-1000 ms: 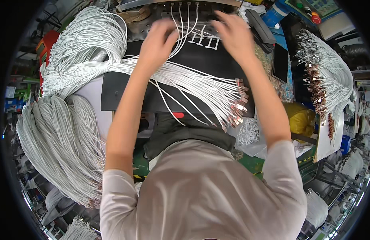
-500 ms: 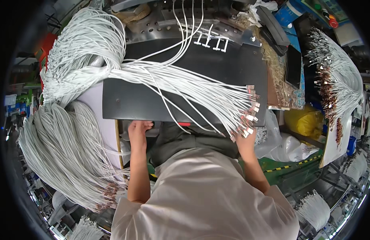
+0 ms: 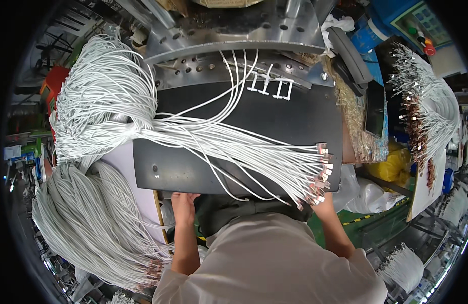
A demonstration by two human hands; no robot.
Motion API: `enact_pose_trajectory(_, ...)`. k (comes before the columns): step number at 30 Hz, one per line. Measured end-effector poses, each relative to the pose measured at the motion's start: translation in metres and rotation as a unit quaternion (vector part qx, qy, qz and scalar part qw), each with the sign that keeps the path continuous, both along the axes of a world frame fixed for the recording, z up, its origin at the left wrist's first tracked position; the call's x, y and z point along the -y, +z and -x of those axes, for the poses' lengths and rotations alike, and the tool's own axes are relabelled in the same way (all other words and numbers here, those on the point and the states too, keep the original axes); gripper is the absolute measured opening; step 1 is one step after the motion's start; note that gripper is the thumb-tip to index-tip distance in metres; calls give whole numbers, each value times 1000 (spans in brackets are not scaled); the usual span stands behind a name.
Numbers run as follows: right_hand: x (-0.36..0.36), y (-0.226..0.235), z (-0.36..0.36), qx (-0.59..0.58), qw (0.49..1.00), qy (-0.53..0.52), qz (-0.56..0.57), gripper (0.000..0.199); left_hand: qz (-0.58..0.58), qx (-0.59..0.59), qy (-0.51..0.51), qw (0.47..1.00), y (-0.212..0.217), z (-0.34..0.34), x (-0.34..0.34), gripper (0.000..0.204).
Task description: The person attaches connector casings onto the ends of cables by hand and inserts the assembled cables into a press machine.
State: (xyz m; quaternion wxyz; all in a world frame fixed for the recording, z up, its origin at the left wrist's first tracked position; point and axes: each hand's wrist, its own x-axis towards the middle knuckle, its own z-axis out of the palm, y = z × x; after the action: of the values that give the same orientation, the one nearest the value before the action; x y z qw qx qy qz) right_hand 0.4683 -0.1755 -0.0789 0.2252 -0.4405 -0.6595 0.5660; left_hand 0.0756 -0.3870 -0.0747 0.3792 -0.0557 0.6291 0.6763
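A black board [image 3: 234, 147] lies in front of me, carrying a fanned bundle of white cables [image 3: 239, 144] with copper-coloured and silvery connector ends [image 3: 322, 175] at the right. My left hand [image 3: 184, 205] is at the board's front edge, left of my lap; its fingers go partly out of sight beneath the edge. Over at the front right corner, my right hand [image 3: 322, 206] sits just below the connector ends, which cover part of it. What either hand touches is hidden. A white moulded plastic piece with short pegs [image 3: 270, 85] lies by the board's far side.
Beyond the board stands a metal machine with a drilled plate [image 3: 229, 30]; several cables run up to it. Large cable coils [image 3: 105, 86] and a hanging cable bundle [image 3: 92, 223] are at left. Another bundle [image 3: 431, 106] hangs at right, past a dark phone-like slab [image 3: 375, 111].
My view has tilted up, so board, cables and hands appear lower and more of the machine shows. Both hands stay near the board's front edge; the cables lie as before.
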Motion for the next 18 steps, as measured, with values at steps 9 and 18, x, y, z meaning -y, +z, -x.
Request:
enact_pose_trajectory(9, -8, 11, 12, 83, 988, 32, -123, 42, 6, -52, -29, 998, -5, -8, -2, 29)
enact_pose_trajectory(18, -120, 135, -38, -8, 979, 88, 184, 35, 35, -633, -88, 768, 86, -37, -28, 26)
